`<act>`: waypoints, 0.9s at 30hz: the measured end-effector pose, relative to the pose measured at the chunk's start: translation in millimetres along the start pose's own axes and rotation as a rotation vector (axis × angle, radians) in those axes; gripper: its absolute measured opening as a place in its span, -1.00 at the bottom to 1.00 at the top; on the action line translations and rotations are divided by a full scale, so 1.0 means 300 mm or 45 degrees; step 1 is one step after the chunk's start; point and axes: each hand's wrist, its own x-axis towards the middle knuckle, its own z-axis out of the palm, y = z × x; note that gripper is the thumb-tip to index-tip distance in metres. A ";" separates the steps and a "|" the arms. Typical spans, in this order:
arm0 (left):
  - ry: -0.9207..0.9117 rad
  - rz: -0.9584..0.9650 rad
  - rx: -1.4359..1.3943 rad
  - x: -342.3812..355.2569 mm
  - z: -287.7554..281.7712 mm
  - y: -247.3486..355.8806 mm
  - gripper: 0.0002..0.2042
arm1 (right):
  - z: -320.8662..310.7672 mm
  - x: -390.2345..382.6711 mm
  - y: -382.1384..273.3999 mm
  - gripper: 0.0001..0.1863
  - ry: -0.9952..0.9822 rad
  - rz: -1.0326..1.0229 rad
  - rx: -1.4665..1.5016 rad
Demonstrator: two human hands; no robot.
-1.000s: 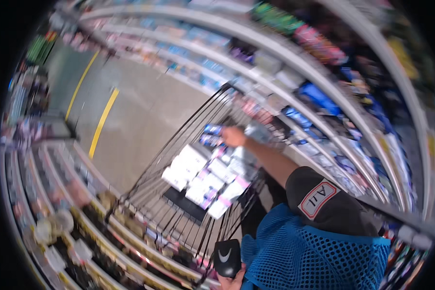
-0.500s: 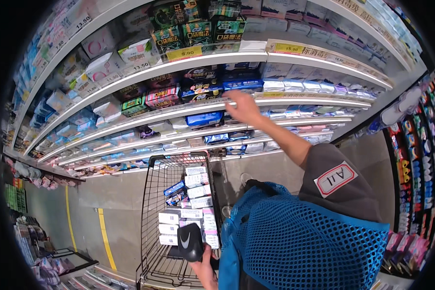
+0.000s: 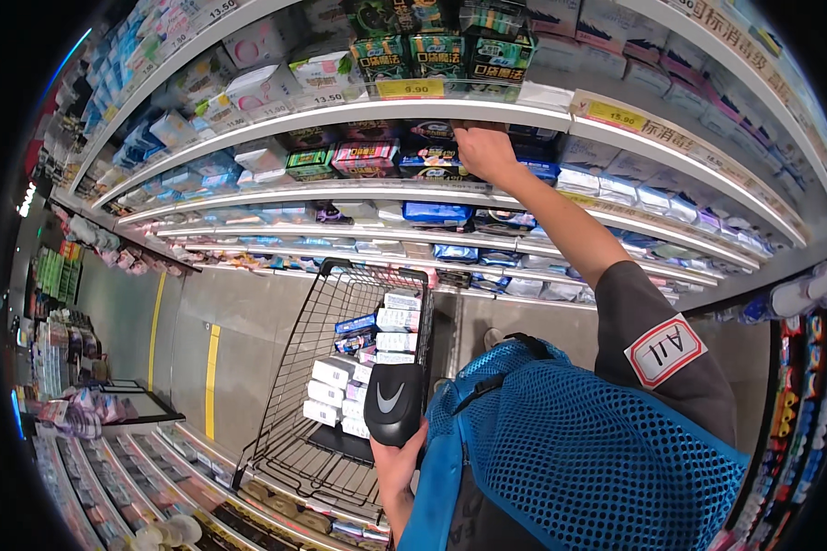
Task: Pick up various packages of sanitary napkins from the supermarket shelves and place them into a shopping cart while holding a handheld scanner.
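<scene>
My right hand [image 3: 483, 152] is stretched up to a shop shelf [image 3: 358, 112] and rests against dark packages [image 3: 429, 158] just under the shelf edge; I cannot see whether its fingers close on one. Low down, my left hand [image 3: 397, 468] grips a black handheld scanner [image 3: 393, 402], held upright in front of my chest. Beneath it stands a black wire shopping cart [image 3: 296, 367] holding several white and blue boxes [image 3: 338, 386]. A blue mesh vest [image 3: 570, 459] covers my torso.
Curved shelves of packaged goods fill the top and right, with yellow price tags [image 3: 412, 88] along their edges. Another shelf row [image 3: 138, 477] runs along the lower left. The grey aisle floor carries a yellow line [image 3: 213, 376] left of the cart.
The view has swung from the aisle floor and cart up to the shelves. My right hand has risen from the cart to a higher shelf. The left hand keeps the scanner.
</scene>
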 end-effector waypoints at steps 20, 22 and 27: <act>-0.151 0.025 0.043 -0.002 -0.008 0.054 -0.67 | -0.245 -0.201 -0.056 -0.67 0.446 -0.282 0.352; -0.164 -0.129 -0.141 -0.016 -0.022 0.102 -0.66 | -0.325 -0.283 -0.069 -0.75 0.484 -0.471 0.469; -0.434 -0.060 0.102 -0.005 -0.094 0.169 -0.50 | -0.513 -0.398 -0.142 -0.82 0.349 -0.727 0.680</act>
